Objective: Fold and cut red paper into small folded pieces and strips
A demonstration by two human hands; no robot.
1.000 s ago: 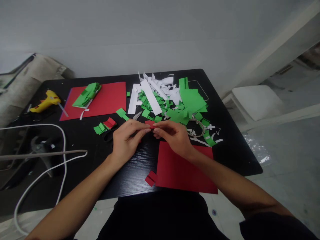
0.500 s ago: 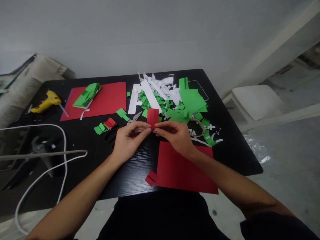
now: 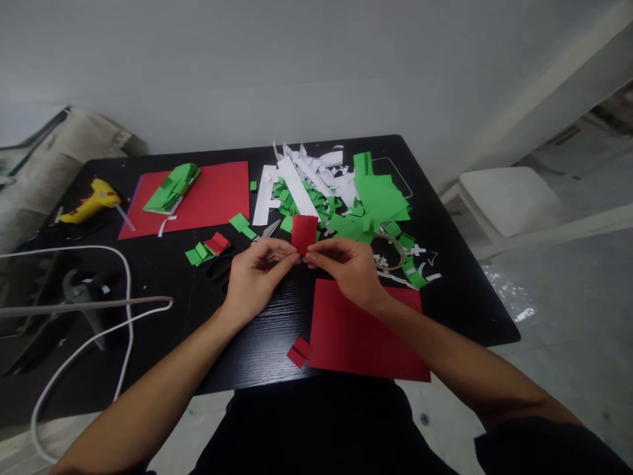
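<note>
A small red paper piece (image 3: 304,233) stands upright between my hands, pinched along its lower edge. My left hand (image 3: 258,274) is closed on its lower left corner, thumb against fingers. On the lower right corner, my right hand (image 3: 346,265) grips it the same way. Fingertips hide the bottom of the piece. Below my right wrist lies a large red paper sheet (image 3: 363,336), with a small folded red piece (image 3: 299,351) at its left edge. Scissors (image 3: 267,232) lie partly hidden behind my left hand.
Green paper sheets (image 3: 380,201) and white strips (image 3: 297,188) with scraps cover the table's back. A tape roll (image 3: 390,253) lies right of my hands. At left are a yellow glue gun (image 3: 93,201), a folded green bundle (image 3: 173,189) and a white cable (image 3: 129,297).
The red piece's upper part has shifted slightly right and its face looks flatter and darker. Both hands keep their pinch in almost the same place.
</note>
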